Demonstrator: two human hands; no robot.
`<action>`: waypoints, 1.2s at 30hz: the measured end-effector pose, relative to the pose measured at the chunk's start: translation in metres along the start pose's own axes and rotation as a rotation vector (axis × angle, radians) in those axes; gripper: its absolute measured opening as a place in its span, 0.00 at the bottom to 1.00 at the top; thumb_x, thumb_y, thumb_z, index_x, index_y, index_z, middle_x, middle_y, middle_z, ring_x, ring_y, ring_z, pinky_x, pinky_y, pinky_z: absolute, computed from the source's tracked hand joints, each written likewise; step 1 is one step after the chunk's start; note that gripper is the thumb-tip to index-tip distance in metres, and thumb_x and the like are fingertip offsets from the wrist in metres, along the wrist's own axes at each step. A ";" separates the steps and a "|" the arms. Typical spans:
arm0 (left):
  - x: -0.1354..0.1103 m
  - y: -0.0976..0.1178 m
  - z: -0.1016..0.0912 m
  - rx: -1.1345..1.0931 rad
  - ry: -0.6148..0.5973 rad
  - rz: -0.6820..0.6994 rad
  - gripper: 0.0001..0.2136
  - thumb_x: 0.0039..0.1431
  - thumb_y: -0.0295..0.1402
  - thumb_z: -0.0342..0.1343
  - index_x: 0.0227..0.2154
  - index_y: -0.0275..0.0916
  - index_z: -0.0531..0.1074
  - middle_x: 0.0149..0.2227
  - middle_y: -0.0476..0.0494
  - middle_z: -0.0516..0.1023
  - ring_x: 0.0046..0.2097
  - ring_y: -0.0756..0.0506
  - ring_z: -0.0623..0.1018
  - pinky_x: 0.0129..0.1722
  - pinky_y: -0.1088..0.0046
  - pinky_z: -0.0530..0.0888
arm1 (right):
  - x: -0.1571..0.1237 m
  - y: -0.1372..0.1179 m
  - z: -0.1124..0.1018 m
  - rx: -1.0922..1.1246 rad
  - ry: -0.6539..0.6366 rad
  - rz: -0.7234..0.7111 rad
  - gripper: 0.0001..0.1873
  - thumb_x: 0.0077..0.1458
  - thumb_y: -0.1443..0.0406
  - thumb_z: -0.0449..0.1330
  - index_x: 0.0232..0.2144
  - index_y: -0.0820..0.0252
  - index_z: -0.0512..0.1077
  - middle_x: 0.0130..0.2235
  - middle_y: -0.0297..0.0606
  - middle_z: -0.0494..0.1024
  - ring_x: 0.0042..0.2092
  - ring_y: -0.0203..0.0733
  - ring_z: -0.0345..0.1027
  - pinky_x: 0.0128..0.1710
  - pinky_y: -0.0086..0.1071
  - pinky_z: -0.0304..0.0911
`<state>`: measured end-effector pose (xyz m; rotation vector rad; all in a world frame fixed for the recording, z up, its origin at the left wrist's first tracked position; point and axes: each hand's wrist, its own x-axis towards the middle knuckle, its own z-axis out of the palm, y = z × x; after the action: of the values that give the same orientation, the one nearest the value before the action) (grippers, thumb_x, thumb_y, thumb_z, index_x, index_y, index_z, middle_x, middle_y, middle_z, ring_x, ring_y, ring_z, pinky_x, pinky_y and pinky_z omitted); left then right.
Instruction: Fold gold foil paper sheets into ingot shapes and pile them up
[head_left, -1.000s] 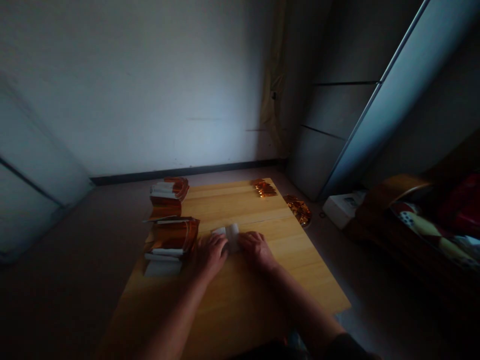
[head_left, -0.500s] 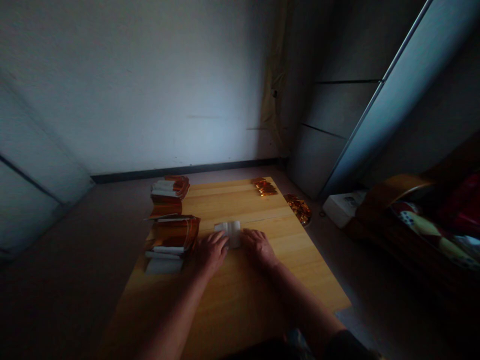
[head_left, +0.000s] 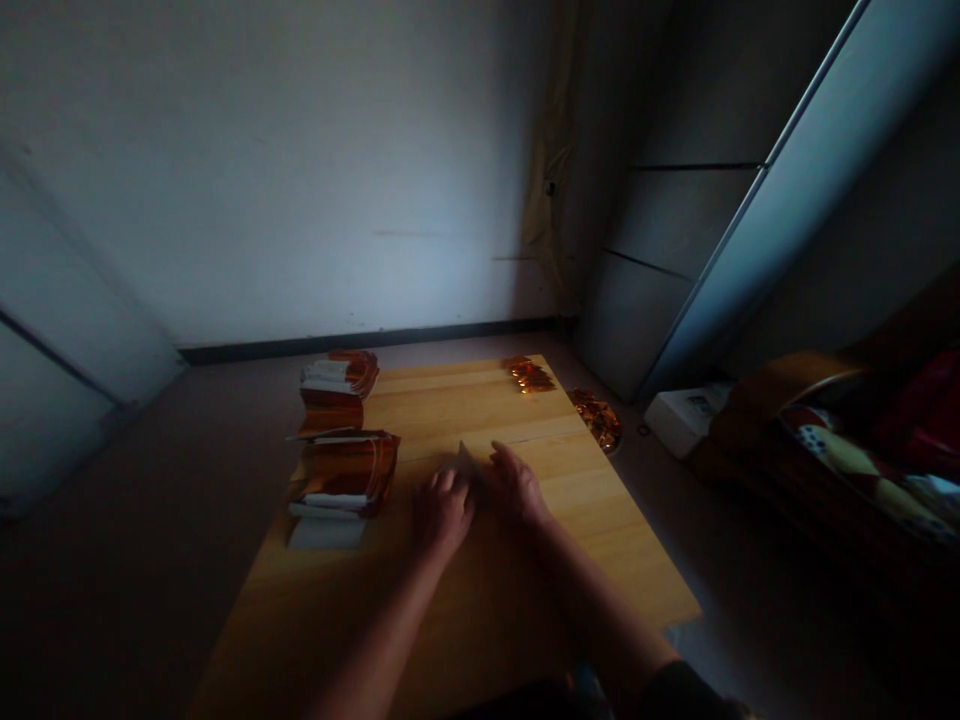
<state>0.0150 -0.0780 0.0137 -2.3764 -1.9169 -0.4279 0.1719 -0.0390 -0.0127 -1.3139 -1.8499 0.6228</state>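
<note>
A small sheet of grey-white paper (head_left: pixel 466 459) stands partly raised between my hands over the wooden table, a folded corner pointing away from me. My left hand (head_left: pixel 444 508) has its fingers curled at the sheet's left side, gripping it. On the other side, my right hand (head_left: pixel 519 488) holds the sheet's right edge low down, its upper fingers lifted and a little apart. The thumbs and the lower part of the paper are dark and blurred. To the left of my left hand lies a fanned stack of orange-and-white paper sheets (head_left: pixel 349 468).
Another bundle of the sheets (head_left: pixel 341 376) sits at the table's (head_left: pixel 442 390) far left corner. Shiny gold folded pieces (head_left: pixel 530 375) lie at the far right corner. More gold pieces (head_left: pixel 598 418) are beyond the right edge. A white box (head_left: pixel 681 415) stands by a wooden chair (head_left: pixel 806 370).
The paper lay flat and open between my hands; now it is lifted and bent. My left hand has moved right, closer to my right hand, whose fingers have risen.
</note>
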 end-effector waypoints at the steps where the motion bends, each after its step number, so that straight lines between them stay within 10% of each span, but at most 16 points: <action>1: 0.000 0.001 -0.001 0.003 -0.006 -0.002 0.10 0.57 0.34 0.48 0.36 0.43 0.74 0.41 0.40 0.73 0.42 0.40 0.70 0.38 0.63 0.65 | 0.002 0.000 -0.001 0.050 -0.008 0.022 0.26 0.54 0.64 0.55 0.55 0.60 0.60 0.45 0.43 0.76 0.43 0.40 0.71 0.42 0.32 0.66; 8: 0.004 0.009 0.001 -0.016 -0.015 0.001 0.14 0.61 0.39 0.45 0.43 0.43 0.72 0.45 0.39 0.73 0.45 0.39 0.70 0.41 0.61 0.65 | 0.011 -0.007 -0.012 0.188 -0.032 0.046 0.18 0.58 0.63 0.50 0.50 0.62 0.66 0.37 0.39 0.77 0.37 0.39 0.71 0.38 0.30 0.65; 13: 0.007 0.017 0.006 -0.032 -0.031 -0.014 0.14 0.62 0.37 0.43 0.41 0.43 0.73 0.43 0.40 0.74 0.44 0.40 0.71 0.41 0.63 0.65 | 0.023 -0.005 -0.005 -0.118 -0.043 0.117 0.23 0.43 0.69 0.62 0.46 0.62 0.69 0.39 0.42 0.77 0.40 0.44 0.69 0.41 0.33 0.63; 24: 0.016 -0.014 0.006 -0.125 -0.026 0.141 0.14 0.51 0.22 0.50 0.36 0.43 0.76 0.39 0.42 0.77 0.45 0.42 0.70 0.44 0.62 0.67 | 0.015 -0.015 0.005 -0.452 -0.011 -0.051 0.09 0.52 0.73 0.54 0.34 0.59 0.72 0.35 0.39 0.74 0.38 0.41 0.62 0.38 0.31 0.55; 36: 0.006 -0.023 0.013 -0.269 0.099 0.143 0.12 0.53 0.22 0.50 0.38 0.41 0.72 0.43 0.43 0.72 0.43 0.46 0.73 0.45 0.70 0.72 | -0.007 -0.035 -0.003 -0.690 -0.206 -0.158 0.17 0.63 0.58 0.48 0.53 0.48 0.65 0.42 0.40 0.70 0.42 0.44 0.59 0.40 0.35 0.51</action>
<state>-0.0036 -0.0644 -0.0001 -2.5749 -1.7303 -0.8225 0.1554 -0.0582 0.0133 -1.5388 -2.4349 0.0155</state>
